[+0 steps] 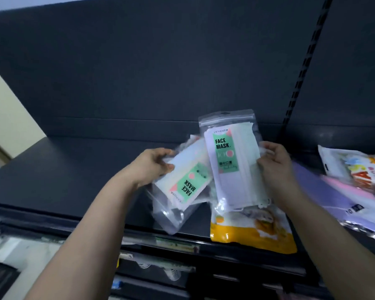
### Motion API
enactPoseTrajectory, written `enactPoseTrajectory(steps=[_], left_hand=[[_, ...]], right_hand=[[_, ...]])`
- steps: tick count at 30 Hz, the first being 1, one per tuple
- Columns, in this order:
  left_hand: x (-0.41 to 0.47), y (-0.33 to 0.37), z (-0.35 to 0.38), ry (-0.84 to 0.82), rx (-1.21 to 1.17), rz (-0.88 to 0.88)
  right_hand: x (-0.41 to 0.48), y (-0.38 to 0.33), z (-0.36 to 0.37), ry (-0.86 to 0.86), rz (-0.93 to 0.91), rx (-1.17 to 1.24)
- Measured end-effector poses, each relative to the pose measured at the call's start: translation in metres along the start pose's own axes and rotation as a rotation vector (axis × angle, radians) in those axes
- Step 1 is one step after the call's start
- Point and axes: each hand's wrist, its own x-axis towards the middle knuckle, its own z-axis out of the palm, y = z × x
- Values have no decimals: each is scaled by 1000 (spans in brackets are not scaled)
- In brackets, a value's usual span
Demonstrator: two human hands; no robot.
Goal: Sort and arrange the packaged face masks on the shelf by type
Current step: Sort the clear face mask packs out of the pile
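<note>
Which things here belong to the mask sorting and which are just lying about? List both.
Part of the job:
- upright green-label pack, held by right hand
- tilted green-label pack, held by left hand
- orange-bottomed pack
- purple pack
- cartoon-print pack
- shelf

Lying about:
- blurred items on the lower shelves

A dark grey shelf (74, 169) is carrying the packs, its back panel showing the same dark grey. Two clear bags are showing white masks behind mint-green labels with pink shapes and black "FACE MASK" lettering: an upright bag (232, 156) and a tilted bag (182, 187). A yellow pack (253, 232) is showing white above an orange-yellow band. A lilac pack (333, 200) is lying at right, beside a white pack (355, 165) printed in orange, yellow and blue.
</note>
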Motion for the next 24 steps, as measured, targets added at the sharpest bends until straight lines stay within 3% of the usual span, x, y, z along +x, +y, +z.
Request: enactPoseTrajectory(steps=[2,3,5,6,8,10,13,16,21,24], left_hand=[[8,-4,-14,-92,240,64],[14,-3,-18,-61,390,117],[25,1,-19,173,733,265],[27,2,-17,295,797,300],[25,3,-13,331,694,261],[16,-1,-7,188,628,181],[-8,-7,5,-58,818,158],[-13,-17,6,-144,1050,227],[-3,-27,-18,-38,1096,411],[-8,-38,-23,155,970,308]], right_hand=[[-4,-5,8,30,-27,-58],[-6,-8,11,42,-35,-90],[-11,-12,15,64,-39,-173],[-13,-14,16,68,-42,-221],[-19,-16,19,86,-65,-269],[-23,-19,21,104,-71,-281],[-25,-23,29,130,-38,-281],[-26,-23,35,144,-17,-311],[-35,-25,43,96,-60,-398],[-36,-32,56,50,-115,-448]])
